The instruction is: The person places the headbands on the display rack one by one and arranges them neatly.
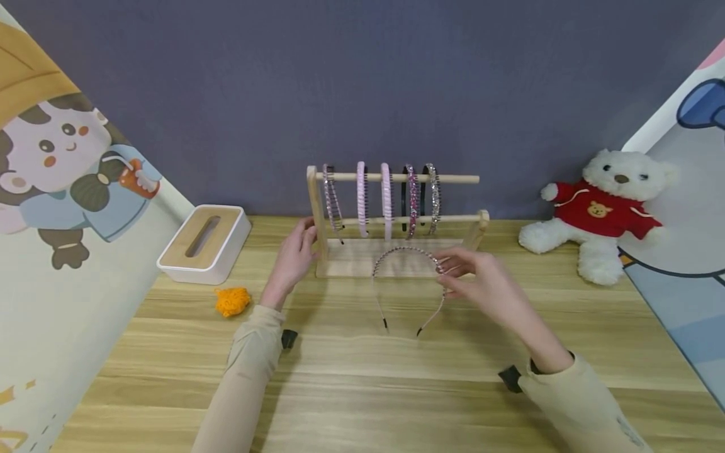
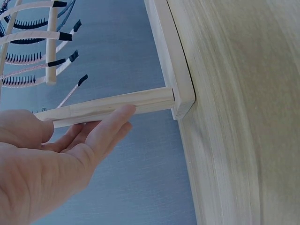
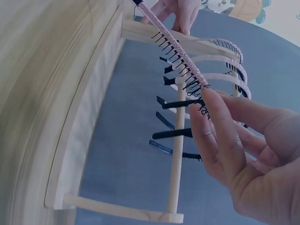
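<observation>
In front of the wooden headband rack [image 1: 396, 259], my right hand [image 1: 481, 283] pinches a thin pink beaded headband [image 1: 405, 248] by its side, between thumb and fingers. Its ends point down and apart, and small comb teeth line its inner edge in the right wrist view. My left hand [image 1: 294, 255] holds the rack's left upright post [image 2: 122, 103], with the thumb on one side and fingers along it. Several headbands hang over the rack's bars: a beaded one [image 1: 331, 200] at the left, two pale pink ones [image 1: 362, 200], and glittery ones [image 1: 412, 200] toward the right.
A white tissue box with a wooden lid [image 1: 195, 248] stands at the left, an orange fuzzy bundle [image 1: 232, 302] before it. A white teddy bear in a red sweater [image 1: 603, 211] sits at the right. A dark wall [image 1: 396, 82] rises behind the rack.
</observation>
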Available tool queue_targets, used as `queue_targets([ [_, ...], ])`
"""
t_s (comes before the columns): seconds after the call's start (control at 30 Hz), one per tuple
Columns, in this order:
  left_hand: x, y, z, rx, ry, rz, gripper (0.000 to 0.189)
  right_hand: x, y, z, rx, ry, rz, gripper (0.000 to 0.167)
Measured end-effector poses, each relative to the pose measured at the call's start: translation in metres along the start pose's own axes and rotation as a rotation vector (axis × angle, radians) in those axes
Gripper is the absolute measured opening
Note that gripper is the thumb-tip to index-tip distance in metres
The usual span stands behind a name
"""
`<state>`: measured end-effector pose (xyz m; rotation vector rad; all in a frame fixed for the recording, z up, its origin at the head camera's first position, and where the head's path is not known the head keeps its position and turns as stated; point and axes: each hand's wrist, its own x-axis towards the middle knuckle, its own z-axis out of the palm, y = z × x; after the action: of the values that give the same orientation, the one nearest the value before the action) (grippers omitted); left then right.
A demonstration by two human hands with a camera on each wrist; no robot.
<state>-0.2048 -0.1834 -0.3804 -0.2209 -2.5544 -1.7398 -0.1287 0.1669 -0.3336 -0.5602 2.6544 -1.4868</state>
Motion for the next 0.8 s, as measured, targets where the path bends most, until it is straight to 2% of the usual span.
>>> queue_targets([
  [0.4,0.0,-0.001,0.0,0.0,0.008,0.011,0.046,-0.012,0.001,-0.022,-0.052,0.063,-0.051,0.04],
  [0.57,0.0,-0.002,0.0,-0.003,0.008,0.01,0.046,-0.019,0.001,-0.036,-0.04,0.097,-0.031,0.04],
  [0.8,0.0,0.0,0.0,0.002,0.002,0.003,0.046,-0.026,-0.001,-0.047,-0.132,0.148,-0.056,0.039],
])
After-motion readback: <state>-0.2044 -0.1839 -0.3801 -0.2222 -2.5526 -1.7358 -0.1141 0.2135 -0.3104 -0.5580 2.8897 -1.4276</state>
